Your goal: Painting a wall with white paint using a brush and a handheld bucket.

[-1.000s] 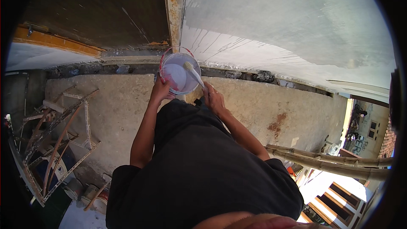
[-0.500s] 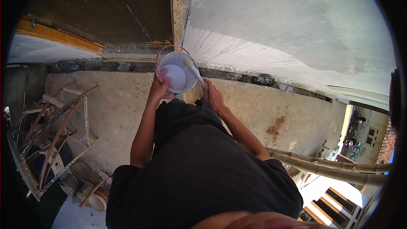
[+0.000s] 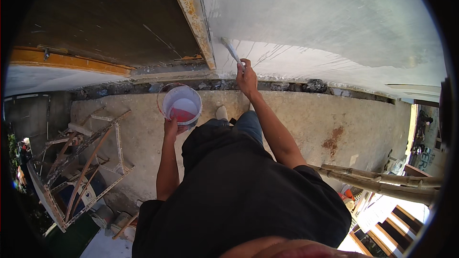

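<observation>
1. While the left hand grips the near rim of the bucket, pale paint sits inside.
2. Right hand: beyond and right of the bucket, fingers closed around the brush; arm extended forward.
3. Brush: beyond and right of the bucket; long axis runs forward and leftward from the right hand, the nearer one, bristles foremost.
4. Wall: beyond and right of the bucket; bristles appear at its surface, contact unconfirmed.
5. Door frame: beyond the bucket.
</observation>
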Demonstrator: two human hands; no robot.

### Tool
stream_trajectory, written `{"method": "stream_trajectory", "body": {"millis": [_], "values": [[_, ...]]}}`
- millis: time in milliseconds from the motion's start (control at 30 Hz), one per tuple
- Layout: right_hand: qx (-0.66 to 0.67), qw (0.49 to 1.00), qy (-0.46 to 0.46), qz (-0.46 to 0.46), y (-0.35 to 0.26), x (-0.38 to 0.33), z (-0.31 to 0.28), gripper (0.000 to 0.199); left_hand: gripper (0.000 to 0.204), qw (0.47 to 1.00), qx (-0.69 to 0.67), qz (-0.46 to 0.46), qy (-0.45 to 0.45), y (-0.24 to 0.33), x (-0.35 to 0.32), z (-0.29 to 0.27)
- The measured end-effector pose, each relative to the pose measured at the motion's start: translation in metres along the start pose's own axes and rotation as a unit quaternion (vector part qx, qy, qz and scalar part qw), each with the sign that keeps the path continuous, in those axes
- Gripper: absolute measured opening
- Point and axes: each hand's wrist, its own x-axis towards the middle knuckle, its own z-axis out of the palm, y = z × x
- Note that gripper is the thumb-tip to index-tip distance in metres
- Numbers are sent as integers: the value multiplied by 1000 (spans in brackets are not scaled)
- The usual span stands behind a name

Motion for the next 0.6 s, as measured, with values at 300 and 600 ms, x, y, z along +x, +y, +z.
{"method": "stream_trajectory", "body": {"millis": [300, 600], "values": [[-39, 967, 230, 102, 97, -6, -106, 31, 45, 949, -251, -122, 144, -159, 14, -102], [126, 944, 264, 155, 38, 8, -2, 34, 31, 942, -226, -189, 163, -193, -28, -115]]}}
